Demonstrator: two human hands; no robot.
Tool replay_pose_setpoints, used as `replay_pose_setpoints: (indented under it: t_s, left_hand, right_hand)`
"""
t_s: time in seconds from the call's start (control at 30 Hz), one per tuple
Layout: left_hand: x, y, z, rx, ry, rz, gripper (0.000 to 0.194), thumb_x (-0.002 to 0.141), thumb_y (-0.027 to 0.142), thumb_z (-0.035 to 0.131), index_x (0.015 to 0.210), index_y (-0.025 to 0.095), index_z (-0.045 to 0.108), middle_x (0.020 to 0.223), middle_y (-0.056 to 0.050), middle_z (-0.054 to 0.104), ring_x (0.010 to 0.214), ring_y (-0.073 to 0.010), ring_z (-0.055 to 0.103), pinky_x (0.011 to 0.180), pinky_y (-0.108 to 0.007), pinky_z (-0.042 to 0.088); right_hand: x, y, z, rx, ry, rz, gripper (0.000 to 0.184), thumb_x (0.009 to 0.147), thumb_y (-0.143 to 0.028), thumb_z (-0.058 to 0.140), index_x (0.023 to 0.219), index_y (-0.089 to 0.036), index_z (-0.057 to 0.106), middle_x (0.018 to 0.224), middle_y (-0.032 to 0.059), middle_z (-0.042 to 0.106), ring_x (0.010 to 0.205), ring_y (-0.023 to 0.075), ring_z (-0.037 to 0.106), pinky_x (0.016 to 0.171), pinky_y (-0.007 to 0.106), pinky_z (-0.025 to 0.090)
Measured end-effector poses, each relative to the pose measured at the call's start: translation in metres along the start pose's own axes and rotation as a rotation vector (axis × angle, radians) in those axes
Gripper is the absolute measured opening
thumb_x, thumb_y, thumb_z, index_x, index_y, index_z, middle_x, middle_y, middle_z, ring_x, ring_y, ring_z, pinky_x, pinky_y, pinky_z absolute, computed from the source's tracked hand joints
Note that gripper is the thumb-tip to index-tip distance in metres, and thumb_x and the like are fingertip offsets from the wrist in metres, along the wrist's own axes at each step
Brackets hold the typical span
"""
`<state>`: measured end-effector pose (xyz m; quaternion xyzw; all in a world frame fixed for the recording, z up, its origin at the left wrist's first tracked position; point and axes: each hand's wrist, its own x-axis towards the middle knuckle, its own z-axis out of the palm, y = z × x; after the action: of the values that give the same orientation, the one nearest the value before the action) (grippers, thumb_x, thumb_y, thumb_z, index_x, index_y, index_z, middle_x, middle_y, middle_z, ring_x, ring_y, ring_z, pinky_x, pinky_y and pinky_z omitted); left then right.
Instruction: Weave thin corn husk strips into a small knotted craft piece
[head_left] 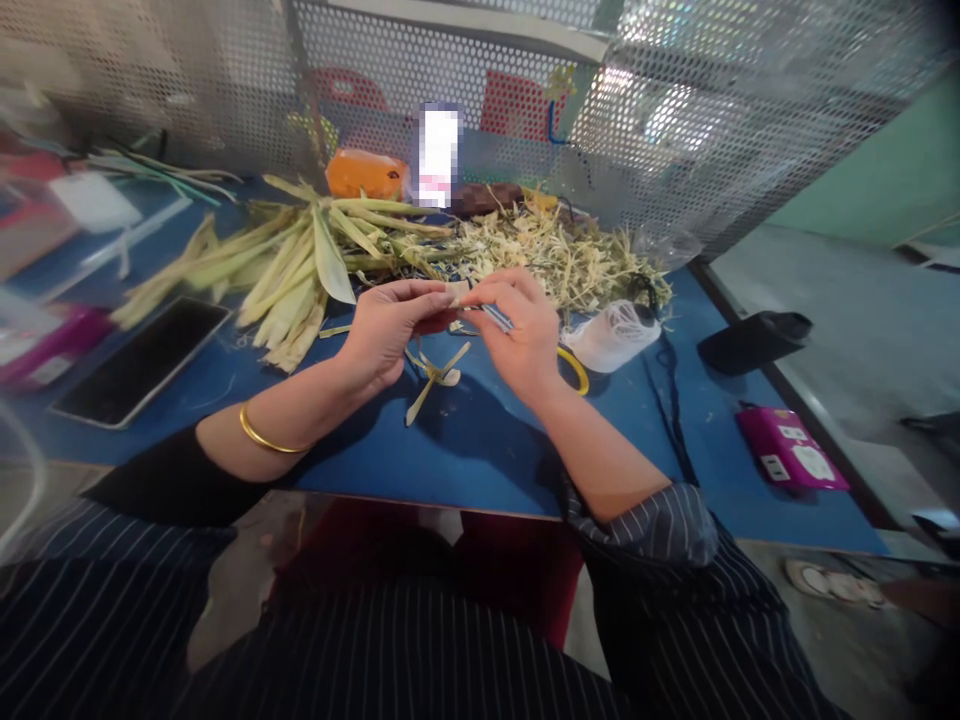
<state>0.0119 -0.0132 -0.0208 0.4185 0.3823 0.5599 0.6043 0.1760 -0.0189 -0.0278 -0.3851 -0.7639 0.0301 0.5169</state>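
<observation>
My left hand [382, 325], with a gold bangle at the wrist, pinches a small pale piece of dried husk [457, 290] between thumb and fingers. My right hand [521, 325] grips the same piece from the other side, fingertips nearly touching the left ones. A narrow silvery blade-like strip [497, 318] shows at the right palm, and a yellow ring handle [574, 372] sticks out beyond that wrist; whether they are one tool in the hand I cannot tell. Below the hands, a tied knot of husk strips [433, 375] lies on the blue table [465, 450].
Long husk leaves [300, 260] lie behind left, shredded husk [562, 255] behind right. A white thread spool [611, 335], a black phone [142, 365], a purple pack [791, 447], a black cylindrical object [754, 340] and an orange pack [366, 175] surround them. A perforated metal panel [375, 50] stands behind.
</observation>
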Motion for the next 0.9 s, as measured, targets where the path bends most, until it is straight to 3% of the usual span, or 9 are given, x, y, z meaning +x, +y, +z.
replay_pose_setpoints:
  t_s: [0.43,0.63,0.9]
  left_hand:
    - [-0.001,0.003,0.0,-0.011,-0.098,-0.101,0.013,0.065,0.021,0.079,0.073,0.015,0.07,0.072,-0.001,0.07,0.069,-0.0127,0.067,0.077,-0.028,0.055]
    - [-0.003,0.001,0.001,0.038,-0.08,-0.011,0.014,0.065,0.022,0.079,0.074,0.015,0.071,0.075,-0.003,0.071,0.072,-0.014,0.067,0.08,-0.03,0.055]
    - [-0.002,0.002,0.001,0.158,-0.063,0.141,0.015,0.067,0.024,0.078,0.076,0.013,0.072,0.076,-0.003,0.071,0.071,-0.0151,0.068,0.08,-0.033,0.055]
  right_hand:
    - [-0.003,0.004,0.003,-0.149,0.076,-0.129,0.011,0.09,-0.026,0.058,0.086,-0.026,0.068,0.086,0.0013,0.066,0.087,0.0174,0.061,0.086,0.038,0.047]
    - [-0.002,0.001,0.003,-0.091,0.032,-0.009,0.012,0.09,-0.026,0.057,0.082,-0.025,0.066,0.087,0.0014,0.065,0.087,0.0177,0.06,0.087,0.039,0.045]
    - [0.0,-0.007,0.0,0.122,-0.028,0.155,0.008,0.087,-0.021,0.058,0.082,-0.02,0.064,0.082,-0.0005,0.067,0.08,0.0141,0.061,0.077,0.031,0.048]
